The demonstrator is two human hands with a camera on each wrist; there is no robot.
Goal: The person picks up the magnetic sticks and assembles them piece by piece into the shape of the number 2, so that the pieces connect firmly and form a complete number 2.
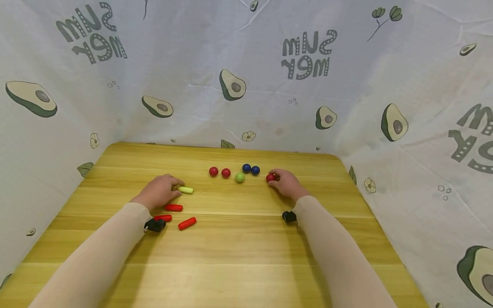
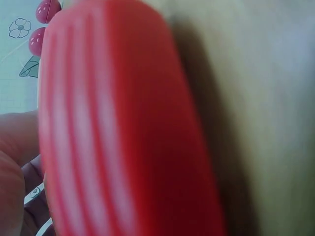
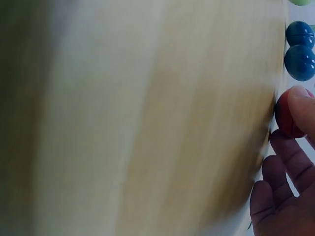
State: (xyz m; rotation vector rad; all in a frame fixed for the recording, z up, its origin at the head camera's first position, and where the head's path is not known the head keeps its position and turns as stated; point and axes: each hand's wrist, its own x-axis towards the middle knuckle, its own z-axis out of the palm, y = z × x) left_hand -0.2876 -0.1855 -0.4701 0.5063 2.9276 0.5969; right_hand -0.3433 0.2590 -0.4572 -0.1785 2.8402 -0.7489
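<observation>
My right hand (image 1: 288, 184) pinches a red ball (image 1: 270, 178) between thumb and fingers, low at the tabletop; the right wrist view also shows the thumb laid over this ball (image 3: 288, 115). On the left, my left hand (image 1: 159, 191) has its thumb and fingertips around the near end of a short yellow-green stick (image 1: 186, 190), whose other end points right. Three red sticks lie by that wrist: one (image 1: 173, 208) just below the hand, one (image 1: 163, 218) partly behind the wrist camera, one (image 1: 187, 223) set at a slant. A ribbed red stick (image 2: 123, 118) fills much of the left wrist view.
Between the hands, toward the back, sit two red balls (image 1: 219, 172), a light green ball (image 1: 240, 177) and two blue balls (image 1: 250, 169) side by side. The wooden table (image 1: 231, 265) meets a printed cloth (image 1: 192, 115) along its back and sides.
</observation>
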